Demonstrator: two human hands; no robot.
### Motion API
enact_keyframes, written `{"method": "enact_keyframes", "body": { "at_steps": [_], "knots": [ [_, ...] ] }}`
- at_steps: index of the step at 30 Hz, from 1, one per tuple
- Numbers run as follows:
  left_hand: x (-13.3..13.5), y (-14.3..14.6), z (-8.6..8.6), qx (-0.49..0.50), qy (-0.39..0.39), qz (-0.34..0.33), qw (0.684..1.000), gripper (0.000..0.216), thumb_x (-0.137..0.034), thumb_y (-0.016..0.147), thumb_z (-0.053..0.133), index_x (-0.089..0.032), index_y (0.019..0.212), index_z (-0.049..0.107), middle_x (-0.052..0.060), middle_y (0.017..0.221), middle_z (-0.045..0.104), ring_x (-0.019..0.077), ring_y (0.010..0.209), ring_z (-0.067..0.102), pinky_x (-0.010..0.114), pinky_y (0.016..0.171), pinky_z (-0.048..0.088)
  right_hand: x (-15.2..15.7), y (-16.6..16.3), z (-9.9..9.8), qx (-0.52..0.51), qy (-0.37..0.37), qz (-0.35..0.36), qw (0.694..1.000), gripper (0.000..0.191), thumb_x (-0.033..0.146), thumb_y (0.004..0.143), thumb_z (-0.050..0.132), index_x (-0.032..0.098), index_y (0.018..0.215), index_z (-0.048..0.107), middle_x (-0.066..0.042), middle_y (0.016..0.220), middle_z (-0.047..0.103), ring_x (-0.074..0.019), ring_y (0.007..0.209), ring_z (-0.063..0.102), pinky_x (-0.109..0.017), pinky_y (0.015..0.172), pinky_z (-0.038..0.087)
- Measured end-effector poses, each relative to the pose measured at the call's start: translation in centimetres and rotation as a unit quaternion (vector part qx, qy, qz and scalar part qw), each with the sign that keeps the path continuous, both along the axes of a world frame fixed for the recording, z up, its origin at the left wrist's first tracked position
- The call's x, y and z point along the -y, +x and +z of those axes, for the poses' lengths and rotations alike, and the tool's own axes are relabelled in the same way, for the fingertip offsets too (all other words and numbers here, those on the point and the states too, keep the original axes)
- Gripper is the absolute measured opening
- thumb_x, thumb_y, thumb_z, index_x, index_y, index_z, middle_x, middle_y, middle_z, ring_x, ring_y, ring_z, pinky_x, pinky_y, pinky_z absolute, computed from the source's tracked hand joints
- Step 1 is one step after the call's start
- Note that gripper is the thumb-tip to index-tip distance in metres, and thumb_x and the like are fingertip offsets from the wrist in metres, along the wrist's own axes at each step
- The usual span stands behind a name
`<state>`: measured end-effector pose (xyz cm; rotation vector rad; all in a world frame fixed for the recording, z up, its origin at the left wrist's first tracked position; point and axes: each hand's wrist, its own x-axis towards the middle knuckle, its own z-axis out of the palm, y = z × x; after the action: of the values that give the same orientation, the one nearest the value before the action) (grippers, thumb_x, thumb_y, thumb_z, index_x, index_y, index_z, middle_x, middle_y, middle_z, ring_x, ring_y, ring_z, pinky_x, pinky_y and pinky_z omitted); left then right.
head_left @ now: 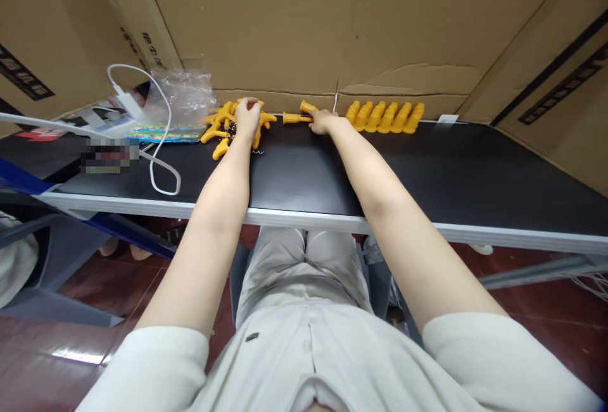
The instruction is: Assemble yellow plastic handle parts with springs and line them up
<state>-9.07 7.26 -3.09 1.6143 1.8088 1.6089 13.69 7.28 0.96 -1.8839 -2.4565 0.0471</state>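
Observation:
My left hand (247,118) rests curled on a loose pile of yellow plastic pieces (219,126) at the far side of the black table (304,171); small metal chains lie among them. My right hand (322,122) is closed around the end of one yellow piece (295,118) lying flat, with a second yellow piece (308,107) just behind it. To the right, a neat row of several yellow pieces (384,116) leans against the cardboard wall.
Cardboard sheets (304,19) wall in the back and sides of the table. At the left lie a clear plastic bag (183,99), a white charger with looping cable (159,146) and printed packets (164,133). A chair (52,260) stands lower left.

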Motion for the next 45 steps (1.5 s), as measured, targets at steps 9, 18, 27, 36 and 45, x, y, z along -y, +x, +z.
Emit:
{"method": "enact_keyframes", "body": {
  "at_steps": [9, 18, 27, 36, 45],
  "knots": [
    [0.4, 1.3, 0.5, 0.000, 0.030, -0.036, 0.999, 0.033, -0.018, 0.094, 0.055, -0.017, 0.120, 0.075, 0.012, 0.129, 0.082, 0.0268, 0.134, 0.072, 0.040, 0.124, 0.053, 3.2, 0.0, 0.2, 0.038, 0.034, 0.014, 0.999, 0.047, 0.012, 0.104, 0.060, 0.004, 0.149, 0.071, -0.025, 0.154, 0.067, -0.0382, 0.147, 0.064, -0.048, 0.125, 0.051],
    [1.9, 3.7, 0.6, -0.251, 0.030, -0.129, 0.959, 0.029, -0.018, 0.094, 0.060, -0.020, 0.115, 0.080, 0.012, 0.127, 0.080, 0.0332, 0.138, 0.067, 0.048, 0.131, 0.044, 6.4, 2.6, -0.4, 0.014, 0.054, 0.045, 0.997, 0.037, 0.016, 0.108, 0.057, 0.008, 0.136, 0.078, -0.021, 0.144, 0.075, -0.0364, 0.136, 0.072, -0.044, 0.115, 0.058],
    [3.4, 5.2, 1.4, -0.221, 0.026, -0.164, 0.961, 0.028, -0.034, 0.099, 0.063, -0.018, 0.113, 0.081, 0.014, 0.115, 0.082, 0.0355, 0.130, 0.071, 0.047, 0.125, 0.048, 5.4, 4.5, -0.3, -0.220, 0.103, -0.006, 0.970, 0.030, 0.019, 0.105, 0.056, 0.011, 0.128, 0.074, -0.017, 0.130, 0.079, -0.0273, 0.122, 0.075, -0.038, 0.111, 0.058],
    [5.5, 6.8, 1.9, -0.238, 0.002, -0.225, 0.945, 0.038, -0.040, 0.102, 0.064, -0.017, 0.128, 0.078, 0.011, 0.112, 0.082, 0.0320, 0.118, 0.075, 0.044, 0.116, 0.054, 7.2, 3.0, 0.9, -0.443, 0.041, 0.033, 0.895, 0.030, 0.042, 0.100, 0.079, 0.022, 0.119, 0.068, -0.010, 0.122, 0.079, -0.0247, 0.111, 0.079, -0.042, 0.101, 0.067],
    [5.7, 7.0, 2.2, -0.237, -0.003, -0.254, 0.938, 0.031, -0.024, 0.098, 0.063, -0.017, 0.123, 0.079, 0.010, 0.117, 0.082, 0.0313, 0.122, 0.074, 0.042, 0.120, 0.051, 6.6, 3.5, 0.6, -0.511, 0.016, 0.064, 0.857, 0.042, 0.053, 0.097, 0.082, 0.021, 0.120, 0.071, -0.011, 0.119, 0.081, -0.0290, 0.120, 0.078, -0.047, 0.102, 0.067]
  ]
}}
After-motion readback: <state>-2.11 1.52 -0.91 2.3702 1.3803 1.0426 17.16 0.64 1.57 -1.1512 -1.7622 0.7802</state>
